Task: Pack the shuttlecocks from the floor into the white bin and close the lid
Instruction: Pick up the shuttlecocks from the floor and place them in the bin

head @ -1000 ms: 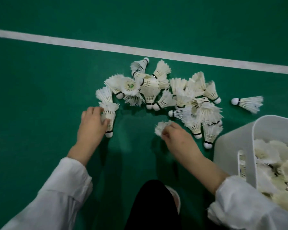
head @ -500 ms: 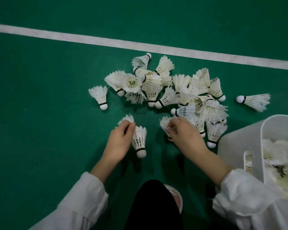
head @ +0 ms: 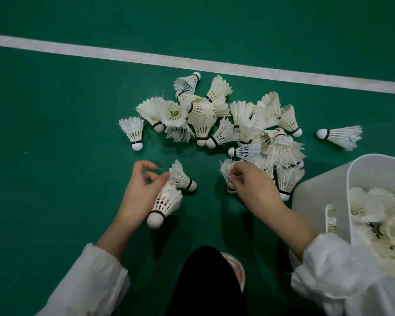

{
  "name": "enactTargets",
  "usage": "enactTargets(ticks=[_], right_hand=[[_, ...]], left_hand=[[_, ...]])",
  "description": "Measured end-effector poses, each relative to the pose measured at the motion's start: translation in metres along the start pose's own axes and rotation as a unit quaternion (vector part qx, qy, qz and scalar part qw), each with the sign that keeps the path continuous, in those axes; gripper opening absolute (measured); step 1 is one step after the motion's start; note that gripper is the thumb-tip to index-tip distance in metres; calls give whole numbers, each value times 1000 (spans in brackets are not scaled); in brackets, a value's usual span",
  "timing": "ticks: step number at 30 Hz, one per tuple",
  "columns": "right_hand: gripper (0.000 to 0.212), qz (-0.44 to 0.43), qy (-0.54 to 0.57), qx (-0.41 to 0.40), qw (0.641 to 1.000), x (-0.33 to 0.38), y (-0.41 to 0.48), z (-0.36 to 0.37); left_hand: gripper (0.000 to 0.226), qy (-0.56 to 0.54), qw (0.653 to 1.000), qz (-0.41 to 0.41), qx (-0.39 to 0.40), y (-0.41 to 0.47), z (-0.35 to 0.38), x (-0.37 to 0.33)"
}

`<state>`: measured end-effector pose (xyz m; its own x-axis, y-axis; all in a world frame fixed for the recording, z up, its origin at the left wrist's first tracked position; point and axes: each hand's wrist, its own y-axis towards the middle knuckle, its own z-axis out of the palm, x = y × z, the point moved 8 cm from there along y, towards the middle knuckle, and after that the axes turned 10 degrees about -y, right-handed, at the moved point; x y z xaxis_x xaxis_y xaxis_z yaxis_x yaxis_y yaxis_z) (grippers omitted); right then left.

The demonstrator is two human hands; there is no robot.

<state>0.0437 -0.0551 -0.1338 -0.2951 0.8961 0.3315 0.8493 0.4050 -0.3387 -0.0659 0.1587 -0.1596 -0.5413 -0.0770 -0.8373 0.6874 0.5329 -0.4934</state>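
A heap of several white feather shuttlecocks [head: 249, 124] lies on the green floor just below the white line. My left hand [head: 139, 197] holds one shuttlecock [head: 164, 204] by its feathers, cork pointing toward me, and a second shuttlecock [head: 183, 176] lies against its fingertips. My right hand [head: 253, 183] pinches a shuttlecock [head: 228, 172] at the near edge of the heap. The white bin [head: 324, 192] stands open at the right, holding many shuttlecocks. No lid is in view.
One shuttlecock [head: 134, 133] lies apart at the heap's left and another [head: 340, 136] at its right, above the bin. A white court line [head: 192, 63] crosses the floor behind. My dark trouser knee [head: 205, 281] and a shoe [head: 235, 267] are at bottom centre.
My left hand left the heap's left end and drew two shuttlecocks toward me, leaving one behind on the floor. My right hand kept its pinch at the heap's near edge.
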Motion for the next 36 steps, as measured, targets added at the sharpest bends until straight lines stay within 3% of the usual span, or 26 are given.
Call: enactTargets(ticks=[2,5,10,16,19,23,26,30,36], right_hand=[[11,-1,-3,-5,1000,0,0,0],[12,-5,-23,-13,1000,2,1,-2],[15,-26,-30,-18,999,7,-6,-21],[7,-103,37,-35,993,7,-48,-128],[6,-68,62,-81,992,-29,-95,-204],[14,55,98,-175,978,-117,-154,-262],[16,132,119,-171,969,-171,-182,-247],[18,167,162,-100,968,-195,-195,-191],[10,77,164,-26,983,-170,-171,-140]], left_hand=[[29,156,987,37,9,4,0,1],[23,244,967,62,38,4,15,-1],[15,261,961,85,29,-5,23,-26],[7,232,942,223,96,-52,58,-124],[4,200,915,315,154,-92,99,-181],[7,194,868,399,223,-152,164,-233],[6,228,824,449,261,-185,212,-241],[19,280,786,473,282,-205,249,-218],[18,276,815,444,249,-199,240,-191]])
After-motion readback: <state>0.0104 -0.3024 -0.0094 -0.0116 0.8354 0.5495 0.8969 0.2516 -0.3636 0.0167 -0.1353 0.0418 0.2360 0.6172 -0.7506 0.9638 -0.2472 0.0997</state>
